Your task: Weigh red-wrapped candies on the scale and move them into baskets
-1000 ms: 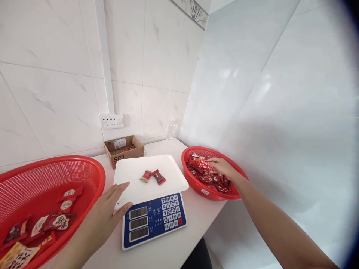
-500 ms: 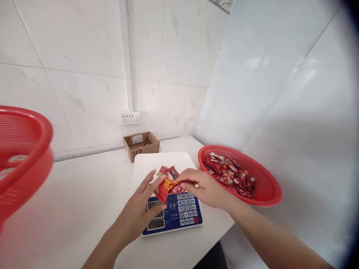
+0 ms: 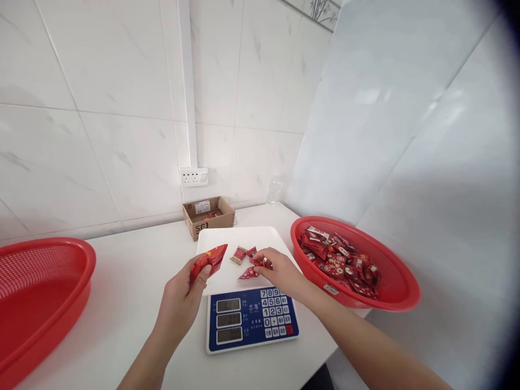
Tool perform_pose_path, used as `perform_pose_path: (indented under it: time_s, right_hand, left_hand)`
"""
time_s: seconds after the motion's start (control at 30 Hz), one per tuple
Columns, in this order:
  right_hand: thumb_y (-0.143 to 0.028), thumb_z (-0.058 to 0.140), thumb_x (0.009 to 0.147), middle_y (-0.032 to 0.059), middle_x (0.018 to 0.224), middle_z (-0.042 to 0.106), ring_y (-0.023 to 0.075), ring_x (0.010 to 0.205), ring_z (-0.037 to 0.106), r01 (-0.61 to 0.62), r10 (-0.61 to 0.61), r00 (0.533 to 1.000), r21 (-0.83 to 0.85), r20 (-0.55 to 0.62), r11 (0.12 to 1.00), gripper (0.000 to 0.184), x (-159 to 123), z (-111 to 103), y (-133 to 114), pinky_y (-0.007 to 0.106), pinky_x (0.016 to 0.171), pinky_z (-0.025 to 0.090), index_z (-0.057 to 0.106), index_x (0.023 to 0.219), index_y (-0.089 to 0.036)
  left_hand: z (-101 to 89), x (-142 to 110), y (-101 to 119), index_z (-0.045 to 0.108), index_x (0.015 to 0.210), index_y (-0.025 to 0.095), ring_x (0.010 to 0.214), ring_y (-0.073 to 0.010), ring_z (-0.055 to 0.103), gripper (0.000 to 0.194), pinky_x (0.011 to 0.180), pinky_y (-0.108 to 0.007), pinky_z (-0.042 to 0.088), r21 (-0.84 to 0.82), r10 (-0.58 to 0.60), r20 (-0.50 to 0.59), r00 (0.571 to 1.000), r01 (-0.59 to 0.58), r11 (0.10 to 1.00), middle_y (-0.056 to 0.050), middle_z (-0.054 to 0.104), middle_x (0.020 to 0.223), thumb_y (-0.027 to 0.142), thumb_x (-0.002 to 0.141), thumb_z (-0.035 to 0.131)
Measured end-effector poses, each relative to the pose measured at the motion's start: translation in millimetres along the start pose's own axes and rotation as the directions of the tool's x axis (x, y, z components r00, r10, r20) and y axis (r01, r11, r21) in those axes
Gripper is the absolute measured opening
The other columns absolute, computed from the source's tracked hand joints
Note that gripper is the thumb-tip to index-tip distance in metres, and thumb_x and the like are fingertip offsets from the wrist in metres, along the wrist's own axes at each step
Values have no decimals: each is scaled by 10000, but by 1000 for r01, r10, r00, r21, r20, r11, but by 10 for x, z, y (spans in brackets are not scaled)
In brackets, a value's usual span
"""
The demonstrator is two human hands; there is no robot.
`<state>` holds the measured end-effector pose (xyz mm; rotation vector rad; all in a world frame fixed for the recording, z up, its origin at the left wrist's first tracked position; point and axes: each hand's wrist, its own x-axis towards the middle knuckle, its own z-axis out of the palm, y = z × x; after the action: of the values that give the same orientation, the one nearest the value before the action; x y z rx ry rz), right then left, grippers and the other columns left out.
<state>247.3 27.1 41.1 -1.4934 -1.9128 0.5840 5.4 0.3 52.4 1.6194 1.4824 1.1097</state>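
My left hand (image 3: 182, 290) is closed round a red packet with yellow print (image 3: 213, 259), held above the left side of the scale's white pan (image 3: 219, 281). Over the pan's right side, the fingers of my right hand (image 3: 280, 271) pinch a small red wrapped candy (image 3: 248, 273); part of it hides under the fingertips. Just beyond lies a red and gold wrapped candy (image 3: 239, 254) on the pan, with a darker red one (image 3: 251, 252) beside it, partly behind my right hand. The scale's blue keypad panel (image 3: 252, 319) faces me.
To the right, a red plastic basket (image 3: 402, 287) holds many red wrapped snacks. Another red basket (image 3: 83, 271) stands at the left. Behind the scale sits a cardboard box (image 3: 221, 219) with a few items inside, near a clear plastic container (image 3: 274, 192) and a wall socket (image 3: 194, 176).
My hands have moved apart. The left has carried the red packet up and left, while the right stays low over the pan. The view has shifted, showing more of the left basket.
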Motion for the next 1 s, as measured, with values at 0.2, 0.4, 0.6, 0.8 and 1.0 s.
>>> perform_pose_path:
  time_s: [0.2,0.4,0.6,0.8,1.0]
  right_hand:
    - [-156,526,818,17,1034,627,166,921,600,39,-39,998,-12,-56,999,202,60,-7,44,335,831,464,632,958,-256]
    - [-184,487,848,35,1060,636,180,942,594,69,-70,996,-20,-48,997,210,97,-11,-41,344,850,458,636,985,-242]
    - [-361,324,941,-53,574,511,127,519,529,-133,99,988,341,117,930,360,16,0,-294,290,575,485,488,1237,-240]
    - [-562,462,854,-36,613,490,104,538,513,-176,-39,930,537,365,825,414,-99,-39,-556,258,524,489,579,983,-185]
    - [-470,512,841,-40,584,483,89,507,477,-146,23,965,462,261,875,298,-24,34,-558,213,485,425,563,803,-179]
  left_hand:
    - [-15,5,17,544,1167,244,921,-215,626,493,779,-366,523,-10,37,-10,999,-37,999,-65,636,1142,592,845,408]
    - [-47,0,58,509,1190,238,860,-207,643,472,787,-372,502,-29,30,-29,999,-31,999,-63,640,1109,558,852,426]
    - [-7,-43,75,491,1054,203,646,-142,584,406,654,-317,509,-184,40,105,994,-20,983,-21,631,863,553,865,410]
    - [86,-87,113,465,984,205,635,-138,567,368,623,-311,507,-271,57,203,978,0,963,-11,599,836,550,866,412]
    - [88,-78,81,515,989,221,802,-186,610,405,716,-335,507,-183,61,203,977,-23,983,-48,652,968,584,858,392]
